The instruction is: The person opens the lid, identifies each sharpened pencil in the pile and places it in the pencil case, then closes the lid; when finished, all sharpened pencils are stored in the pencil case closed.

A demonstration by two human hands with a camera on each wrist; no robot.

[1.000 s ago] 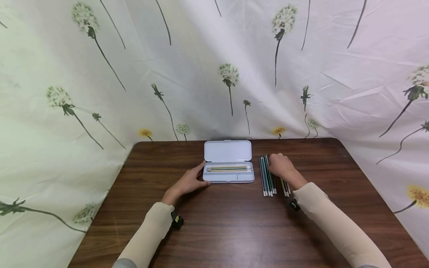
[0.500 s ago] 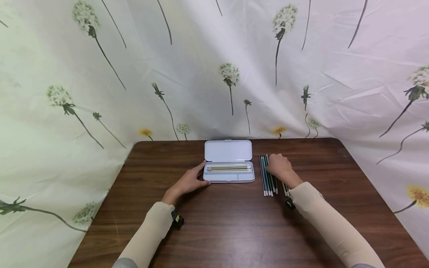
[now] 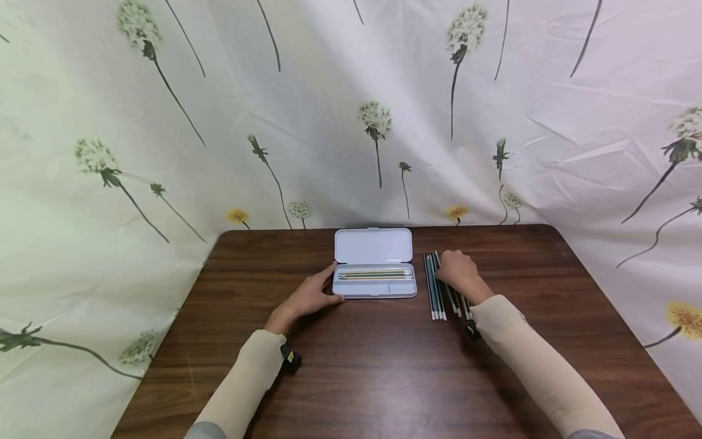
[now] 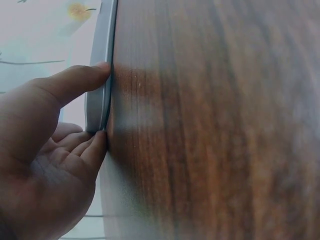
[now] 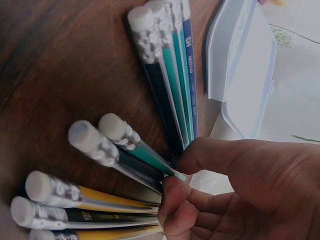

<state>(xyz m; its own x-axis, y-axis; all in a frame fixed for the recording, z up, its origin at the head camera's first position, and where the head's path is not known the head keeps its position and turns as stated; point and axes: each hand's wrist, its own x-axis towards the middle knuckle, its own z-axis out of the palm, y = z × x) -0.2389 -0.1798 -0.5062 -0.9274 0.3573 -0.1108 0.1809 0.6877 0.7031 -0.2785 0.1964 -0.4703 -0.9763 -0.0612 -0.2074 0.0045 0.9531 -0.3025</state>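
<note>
Right wrist view: two slim eraser-tipped pencils, green and black (image 5: 146, 157), have just split from the green-and-dark row (image 5: 177, 90), apparently singled out! The right hand (image 5: 255, 180) pinches that pair on the brown wooden table (image 3: 351, 366); the left hand (image 3: 309, 297), spread, braces the open white rectangular case (image 3: 362, 291).

The right hand (image 3: 459, 272) is pulling a green pencil (image 5: 152, 159) and a dark pencil (image 5: 137, 168) away from the row of pencils (image 5: 175, 85). A gap is showing there now, and their eraser ends (image 5: 82, 136) are sitting closer to the yellow-and-black pencils (image 5: 100, 216) than before. The right sleeve (image 3: 534, 347) is showing a bit nearer the pencil case (image 3: 373, 246).
</note>
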